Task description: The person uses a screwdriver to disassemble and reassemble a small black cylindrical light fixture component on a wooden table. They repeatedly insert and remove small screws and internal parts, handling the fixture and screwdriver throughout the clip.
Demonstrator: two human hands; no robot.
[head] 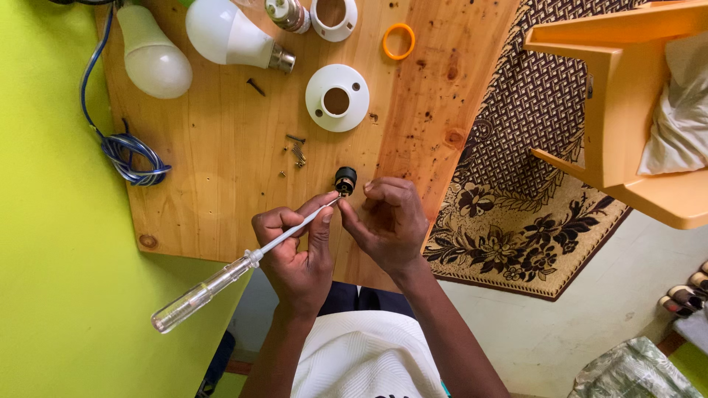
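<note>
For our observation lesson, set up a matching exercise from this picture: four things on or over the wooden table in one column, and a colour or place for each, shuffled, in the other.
Things:
1. screwdriver
2. plastic ring
3. coiled wire
4. small black lamp holder part

Descriptions:
A. orange, lying alone near the table's far edge
B. blue, at the table's side edge by the green wall
C. clear handle, held in the left hand
D. at the fingertips of the right hand

Pairs: 1-C, 2-A, 3-B, 4-D

The wall (51,243) is lime green and the table (221,147) honey pine. White bulbs (221,33), an orange ring (398,40), and a brown floral rug (516,221), possibly woven.
</note>
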